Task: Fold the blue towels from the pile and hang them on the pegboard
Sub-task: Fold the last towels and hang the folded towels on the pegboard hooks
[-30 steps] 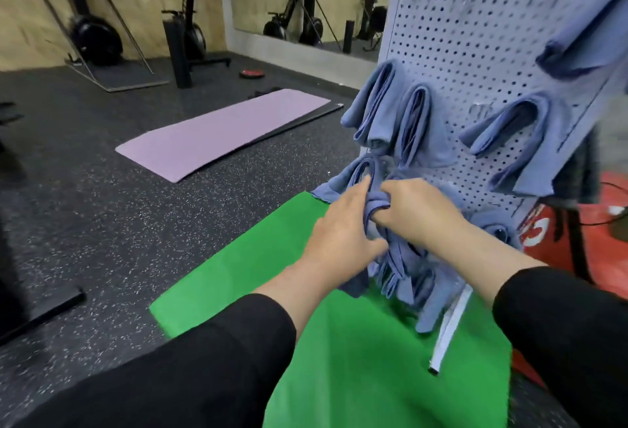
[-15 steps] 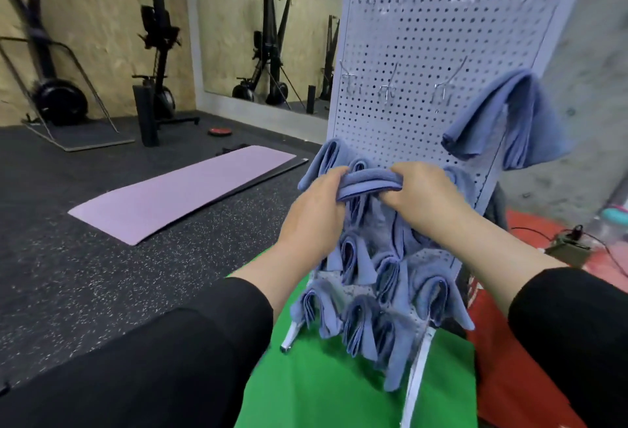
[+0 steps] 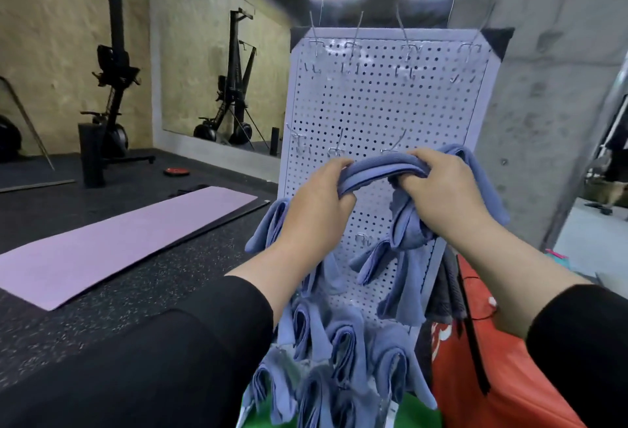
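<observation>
Item 1: hung blue towels (image 3: pixel 343 356), folded, crowding the bottom edge and lower half of the pegboard (image 3: pixel 380 111); each loops over a hook so the fold bears the weight.

Item 2: left hand (image 3: pixel 314 201), fingers curled round the left end of the folded blue towel (image 3: pixel 380 169).

Item 3: right hand (image 3: pixel 441 194), gripping the same towel's right end. The 2 hands hold it as a taut horizontal band in front of the board's middle, probably to keep the fold together and present a loop to a hook.

Item 4: free hooks (image 3: pixel 339 148), just above the band, mid-board; likely target. Whether the towel touches 1 cannot be told.

Item 5: top-edge hooks (image 3: pixel 409 52), bare.

Item 6: purple mat (image 3: pixel 112 244) on the floor, left.
</observation>
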`<state>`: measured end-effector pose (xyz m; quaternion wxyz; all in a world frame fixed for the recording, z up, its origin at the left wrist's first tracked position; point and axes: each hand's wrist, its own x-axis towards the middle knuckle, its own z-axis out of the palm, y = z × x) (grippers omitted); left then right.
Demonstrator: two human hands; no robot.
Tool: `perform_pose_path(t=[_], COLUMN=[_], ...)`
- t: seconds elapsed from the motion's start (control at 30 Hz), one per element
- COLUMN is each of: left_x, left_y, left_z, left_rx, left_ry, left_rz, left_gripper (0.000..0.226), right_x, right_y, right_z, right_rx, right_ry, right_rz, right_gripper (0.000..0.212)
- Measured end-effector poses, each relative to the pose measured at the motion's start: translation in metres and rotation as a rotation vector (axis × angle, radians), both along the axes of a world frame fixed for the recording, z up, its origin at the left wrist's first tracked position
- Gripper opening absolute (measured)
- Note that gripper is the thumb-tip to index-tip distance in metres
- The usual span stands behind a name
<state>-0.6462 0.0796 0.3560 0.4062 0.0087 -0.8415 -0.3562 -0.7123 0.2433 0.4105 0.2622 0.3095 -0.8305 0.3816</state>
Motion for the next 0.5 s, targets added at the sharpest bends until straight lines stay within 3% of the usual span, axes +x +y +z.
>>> perform_pose_path(t=[0.13,0.37,0.5], left_x=[-0.021,-0.061,-0.088], left_y=[0.005,0.019,0.027], left_z=[0.02,0.075,0.092], left_rx=[0.136,0.156,0.144], left_ry=[0.082,0.223,0.172], left_rz=[0.039,0.058,0.124], left_gripper=[0.013,0.024,0.02], right_x=[-0.023,-0.06,-0.087], right_y=[0.0,-0.001,-0.008], right_z=[0.023,0.071,0.084], right_rx=[-0.053,-0.158,-0.072], right_ry=[0.054,0.17,0.144], right_rz=[-0.048,-0.096,-0.215], right_gripper=[0.015,0.012,0.008])
